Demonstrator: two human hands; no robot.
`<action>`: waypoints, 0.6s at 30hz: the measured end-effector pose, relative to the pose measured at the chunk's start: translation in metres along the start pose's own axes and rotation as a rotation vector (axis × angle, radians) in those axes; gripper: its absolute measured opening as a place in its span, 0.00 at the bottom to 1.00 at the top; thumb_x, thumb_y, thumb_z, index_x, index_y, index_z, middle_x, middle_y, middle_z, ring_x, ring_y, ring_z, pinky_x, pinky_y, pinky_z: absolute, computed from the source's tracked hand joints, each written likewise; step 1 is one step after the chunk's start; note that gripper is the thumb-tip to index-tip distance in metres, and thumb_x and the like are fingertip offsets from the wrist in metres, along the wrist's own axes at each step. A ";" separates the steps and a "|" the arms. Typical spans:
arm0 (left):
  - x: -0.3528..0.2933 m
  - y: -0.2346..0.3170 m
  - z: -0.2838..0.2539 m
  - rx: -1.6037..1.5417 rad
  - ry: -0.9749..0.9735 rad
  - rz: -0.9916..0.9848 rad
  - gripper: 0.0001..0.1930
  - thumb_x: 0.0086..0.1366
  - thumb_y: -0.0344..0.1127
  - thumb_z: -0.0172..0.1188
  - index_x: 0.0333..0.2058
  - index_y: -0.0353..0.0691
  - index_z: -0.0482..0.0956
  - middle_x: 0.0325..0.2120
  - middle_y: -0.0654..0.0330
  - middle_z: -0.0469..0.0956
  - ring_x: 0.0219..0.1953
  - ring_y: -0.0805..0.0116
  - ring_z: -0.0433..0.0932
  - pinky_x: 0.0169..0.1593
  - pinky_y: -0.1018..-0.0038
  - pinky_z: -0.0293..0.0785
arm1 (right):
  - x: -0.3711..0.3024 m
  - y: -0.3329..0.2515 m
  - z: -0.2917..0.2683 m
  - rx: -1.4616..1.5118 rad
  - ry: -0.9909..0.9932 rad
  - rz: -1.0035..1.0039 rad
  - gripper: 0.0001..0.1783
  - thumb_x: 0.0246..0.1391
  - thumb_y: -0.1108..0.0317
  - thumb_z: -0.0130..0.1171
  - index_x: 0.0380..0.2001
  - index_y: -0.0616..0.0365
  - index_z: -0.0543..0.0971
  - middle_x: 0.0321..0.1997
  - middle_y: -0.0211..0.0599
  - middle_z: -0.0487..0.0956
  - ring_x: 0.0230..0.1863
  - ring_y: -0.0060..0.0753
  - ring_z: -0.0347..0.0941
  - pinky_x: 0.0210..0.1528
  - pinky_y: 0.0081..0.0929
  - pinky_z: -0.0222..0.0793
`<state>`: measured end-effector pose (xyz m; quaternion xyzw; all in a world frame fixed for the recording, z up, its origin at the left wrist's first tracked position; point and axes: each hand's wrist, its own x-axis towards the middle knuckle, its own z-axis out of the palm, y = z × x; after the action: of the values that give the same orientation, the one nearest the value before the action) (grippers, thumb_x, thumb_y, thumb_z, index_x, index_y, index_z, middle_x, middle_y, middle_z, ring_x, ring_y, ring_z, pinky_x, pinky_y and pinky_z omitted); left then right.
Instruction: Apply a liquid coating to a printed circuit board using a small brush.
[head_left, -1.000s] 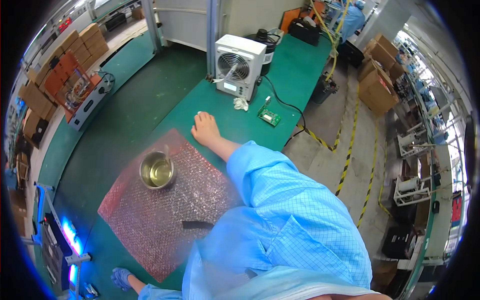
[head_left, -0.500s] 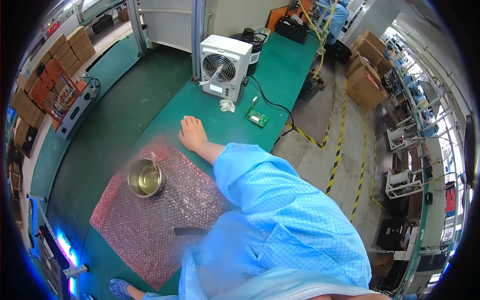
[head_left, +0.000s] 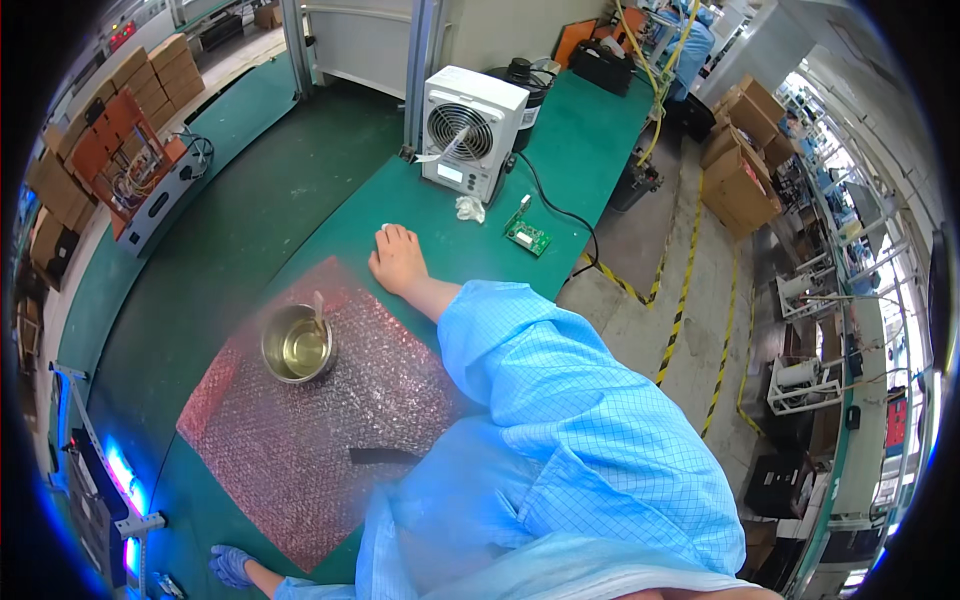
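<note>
My right hand [head_left: 398,258] is bare and rests on the green bench, its fingers stretched forward. A small white spot shows at one fingertip; I cannot make out what it is. At the lower left my left hand [head_left: 231,566], in a blue glove, lies on the bench with its fingers laid out and nothing visible in them. Between the hands a sheet of pink bubble wrap [head_left: 330,430] is spread. On it stands a metal bowl [head_left: 299,344] of pale yellowish liquid, with a flat stick [head_left: 319,307] leaning inside. A dark strip [head_left: 384,456] lies on the wrap near my sleeve.
Beyond my right hand stand a white fan unit [head_left: 470,135], a crumpled white tissue [head_left: 470,208] and a green circuit board [head_left: 527,237]. A black cable [head_left: 560,203] crosses the bench's right edge. A dark container [head_left: 525,85] stands behind the fan unit.
The whole view has shifted slightly, so the bench things sit a little further right. Both hands stay in about the same places on the bench.
</note>
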<state>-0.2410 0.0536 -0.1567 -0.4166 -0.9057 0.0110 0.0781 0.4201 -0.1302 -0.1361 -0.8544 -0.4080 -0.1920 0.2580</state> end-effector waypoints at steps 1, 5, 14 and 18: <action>0.001 0.001 0.001 -0.009 0.018 -0.013 0.32 0.65 0.62 0.33 0.56 0.46 0.67 0.52 0.53 0.70 0.53 0.52 0.70 0.53 0.53 0.66 | 0.000 0.000 0.000 0.011 -0.012 0.000 0.16 0.46 0.64 0.52 0.37 0.63 0.72 0.45 0.46 0.71 0.51 0.43 0.66 0.53 0.39 0.60; 0.003 -0.001 0.004 -0.014 -0.001 -0.022 0.32 0.65 0.62 0.33 0.57 0.47 0.66 0.53 0.53 0.69 0.54 0.53 0.69 0.53 0.53 0.66 | 0.001 0.000 -0.001 0.021 -0.047 0.011 0.16 0.47 0.64 0.52 0.38 0.64 0.71 0.44 0.47 0.71 0.51 0.45 0.66 0.54 0.40 0.59; 0.001 -0.001 0.009 -0.009 0.056 -0.029 0.32 0.65 0.63 0.34 0.57 0.47 0.65 0.54 0.53 0.68 0.56 0.53 0.67 0.54 0.51 0.64 | 0.001 0.001 0.003 0.029 -0.033 0.002 0.16 0.47 0.64 0.52 0.38 0.63 0.71 0.44 0.47 0.71 0.51 0.45 0.65 0.53 0.41 0.60; 0.001 -0.002 0.010 -0.025 0.015 -0.026 0.32 0.65 0.63 0.34 0.58 0.48 0.65 0.55 0.53 0.67 0.57 0.52 0.66 0.54 0.51 0.63 | 0.001 0.001 0.004 0.004 -0.023 0.006 0.15 0.46 0.63 0.53 0.36 0.61 0.72 0.44 0.44 0.71 0.51 0.42 0.66 0.53 0.40 0.60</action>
<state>-0.2453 0.0535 -0.1662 -0.4059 -0.9104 -0.0047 0.0799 0.4222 -0.1278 -0.1386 -0.8573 -0.4090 -0.1804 0.2554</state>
